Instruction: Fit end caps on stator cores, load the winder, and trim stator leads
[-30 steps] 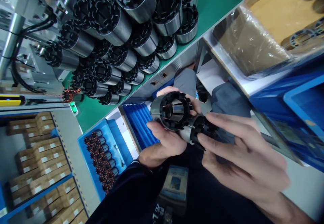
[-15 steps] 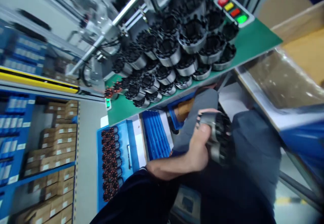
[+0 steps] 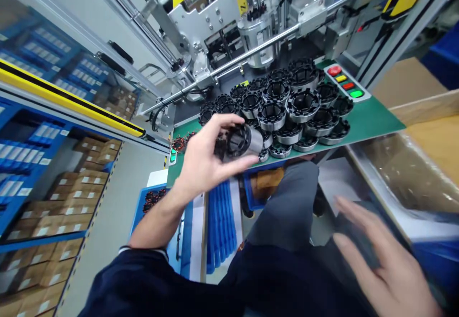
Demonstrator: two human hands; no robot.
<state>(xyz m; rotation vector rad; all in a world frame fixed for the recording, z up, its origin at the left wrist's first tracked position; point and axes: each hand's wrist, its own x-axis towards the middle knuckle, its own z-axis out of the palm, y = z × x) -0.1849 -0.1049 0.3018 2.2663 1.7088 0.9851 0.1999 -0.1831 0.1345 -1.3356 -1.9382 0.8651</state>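
Observation:
My left hand [image 3: 204,159] is closed round a stator core [image 3: 241,141], a metal cylinder with black plastic end rings, and holds it tilted just above the near left part of the green work surface [image 3: 373,116]. Several like stator cores [image 3: 290,102] stand packed together on that surface, right behind the held one. My right hand [image 3: 380,259] hangs low at the right with fingers spread and nothing in it, blurred by motion, over my lap.
A winding machine [image 3: 251,25] with rails and cables rises behind the cores. A button panel [image 3: 346,81] sits at the surface's right end. Blue trays [image 3: 218,212] lie below, a plastic-covered cardboard box [image 3: 405,164] at right, and shelves of cartons [image 3: 71,188] at left.
Both hands held stator cores by my lap a second ago. Now my left hand has raised one core up to the green surface, and my right hand has dropped away with nothing in it.

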